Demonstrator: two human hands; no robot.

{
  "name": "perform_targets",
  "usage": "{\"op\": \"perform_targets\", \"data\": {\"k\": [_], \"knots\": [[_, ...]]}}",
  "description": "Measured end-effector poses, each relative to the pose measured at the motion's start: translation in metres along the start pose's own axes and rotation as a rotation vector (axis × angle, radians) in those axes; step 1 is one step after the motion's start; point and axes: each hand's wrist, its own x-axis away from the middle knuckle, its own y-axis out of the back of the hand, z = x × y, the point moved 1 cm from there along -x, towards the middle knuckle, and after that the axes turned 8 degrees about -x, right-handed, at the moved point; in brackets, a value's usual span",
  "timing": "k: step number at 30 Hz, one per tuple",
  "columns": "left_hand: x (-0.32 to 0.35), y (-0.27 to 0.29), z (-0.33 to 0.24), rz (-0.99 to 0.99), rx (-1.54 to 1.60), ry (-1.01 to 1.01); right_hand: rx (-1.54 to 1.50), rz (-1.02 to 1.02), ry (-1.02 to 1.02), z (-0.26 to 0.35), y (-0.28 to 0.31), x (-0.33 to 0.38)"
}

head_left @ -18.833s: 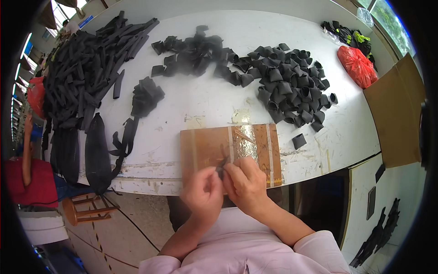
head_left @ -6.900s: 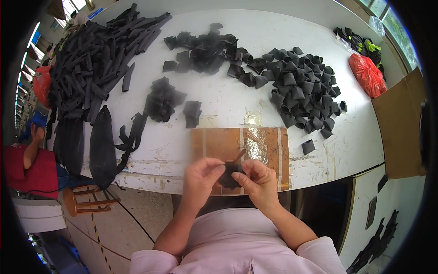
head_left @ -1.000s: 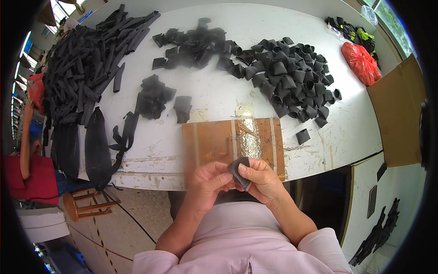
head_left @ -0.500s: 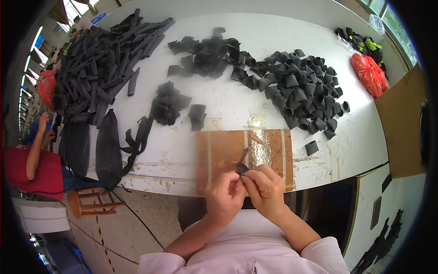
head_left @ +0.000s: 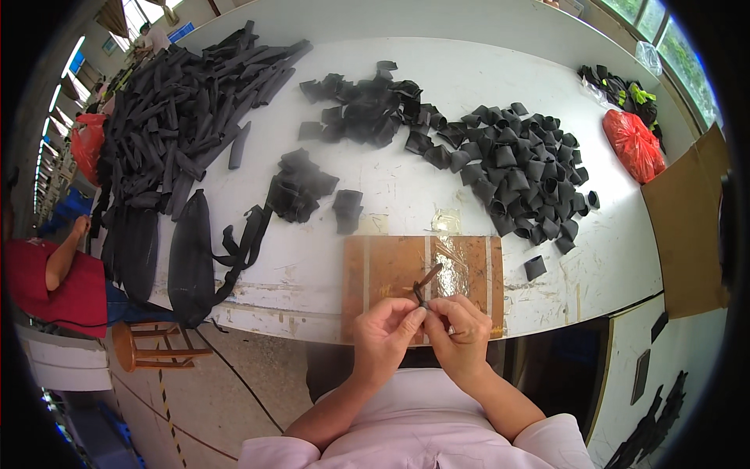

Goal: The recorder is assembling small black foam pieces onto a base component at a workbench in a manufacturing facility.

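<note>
In the head view, the left hand (head_left: pixel 385 334) and right hand (head_left: pixel 461 332) meet at the table's near edge, both pinching the low end of a thin dark strip (head_left: pixel 426 280). Its long axis rises toward one o'clock over the brown board (head_left: pixel 391 266). Loop pile (head_left: pixel 523 168) lies well apart at one o'clock, nearer the right hand.

Your desk (head_left: pixel 484 78), from near edge to far side

At the near edge, just in front of you, a board (head_left: pixel 391 270) lies on the desk, with one loose loop (head_left: pixel 535 267) to its right. Behind the board sits a small stack of folded pieces (head_left: pixel 301 187); a heap of loops (head_left: pixel 523 168) fills the right half, long strips (head_left: pixel 180 117) pile along the left edge, and a plastic bag (head_left: pixel 634 144) rests near the far right corner.
</note>
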Motion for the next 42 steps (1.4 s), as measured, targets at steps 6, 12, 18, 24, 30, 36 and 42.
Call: {"op": "perform_targets", "data": {"k": [6, 12, 18, 24, 30, 36, 42], "knots": [[-0.004, -0.009, 0.018, -0.372, -0.449, -0.469, 0.325, 0.024, 0.253, -0.006, -0.007, 0.000], [-0.011, 0.011, -0.006, 0.204, 0.677, 0.289, -0.116, 0.039, -0.150, -0.013, 0.004, -0.007], [0.002, 0.001, -0.020, 0.011, 0.014, -0.126, -1.216, 0.238, -1.004, -0.007, 0.016, -0.017], [-0.003, -0.006, -0.049, -0.049, 0.315, 0.005, -0.977, 0.463, -0.756, 0.025, 0.031, -0.041], [-0.028, 0.006, -0.093, 0.447, 1.173, 0.296, -0.795, 0.556, -0.532, 0.067, 0.032, -0.100], [-0.028, 0.008, -0.061, 0.256, 0.492, -0.106, -0.686, 0.549, -0.450, 0.025, 0.023, -0.084], [-0.035, 0.003, -0.081, 0.056, -0.176, -0.700, -0.225, 0.173, 0.117, 0.033, 0.029, -0.073]]}}
